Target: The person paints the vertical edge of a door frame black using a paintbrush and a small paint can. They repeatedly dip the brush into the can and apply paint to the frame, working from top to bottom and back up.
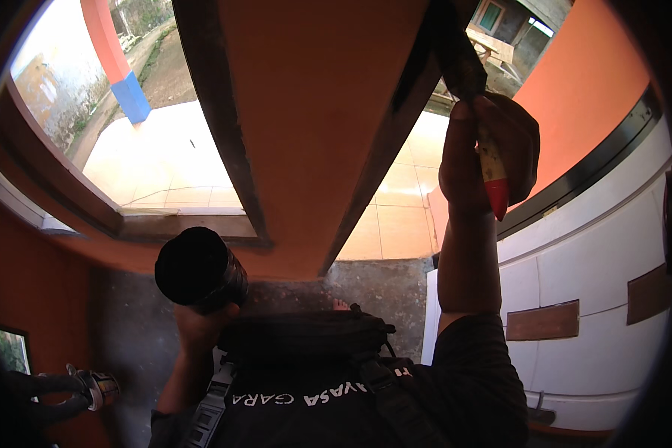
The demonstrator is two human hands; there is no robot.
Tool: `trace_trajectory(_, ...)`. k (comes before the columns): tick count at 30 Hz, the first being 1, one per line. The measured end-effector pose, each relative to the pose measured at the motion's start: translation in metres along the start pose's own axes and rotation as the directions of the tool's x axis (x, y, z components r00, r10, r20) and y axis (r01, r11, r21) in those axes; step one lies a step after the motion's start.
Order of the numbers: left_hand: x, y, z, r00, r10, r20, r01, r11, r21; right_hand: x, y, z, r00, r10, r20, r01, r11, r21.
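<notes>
My left hand (196, 327) is held at chest height and grips a round black can (200, 269) from below. My right hand (476, 153) is raised high and closed around a paintbrush (493, 175) with a pale handle and a red end. The brush's dark head (455, 52) rests against the dark brown frame (396, 127) at the edge of an orange wall panel (313, 112). My bare toes (339, 305) show on the grey floor below.
A second dark frame strip (216, 112) borders a window onto a tiled patio (164, 160) with an orange and blue pillar (131, 93). A white panelled surface (590, 269) with brown insets stands at the right. A small metallic can (101, 388) sits at the lower left.
</notes>
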State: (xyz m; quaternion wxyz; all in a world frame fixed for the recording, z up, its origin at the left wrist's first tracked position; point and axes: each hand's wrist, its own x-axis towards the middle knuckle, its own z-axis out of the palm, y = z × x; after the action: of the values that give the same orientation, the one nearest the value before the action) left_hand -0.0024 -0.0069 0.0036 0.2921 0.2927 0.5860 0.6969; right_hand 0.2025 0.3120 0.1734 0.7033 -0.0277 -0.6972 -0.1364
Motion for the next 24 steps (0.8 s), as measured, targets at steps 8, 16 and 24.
trace_trajectory(8, 0.001, -0.004, 0.000, 1.000, -0.009, 0.007, 0.009, 1.000, -0.029, -0.013, -0.006, 0.001, 1.000, -0.011, 0.004, 0.010, 0.999, 0.037)
trace_trajectory(16, 0.003, -0.001, 0.001, 1.000, 0.019, 0.021, -0.018, 1.000, -0.026, -0.030, -0.016, -0.003, 0.997, 0.034, 0.070, -0.036, 0.999, 0.020)
trace_trajectory(24, 0.003, 0.000, 0.000, 0.999, 0.022, 0.024, -0.022, 0.999, -0.026, -0.042, -0.022, -0.006, 0.991, 0.068, 0.111, -0.070, 0.998, 0.010)
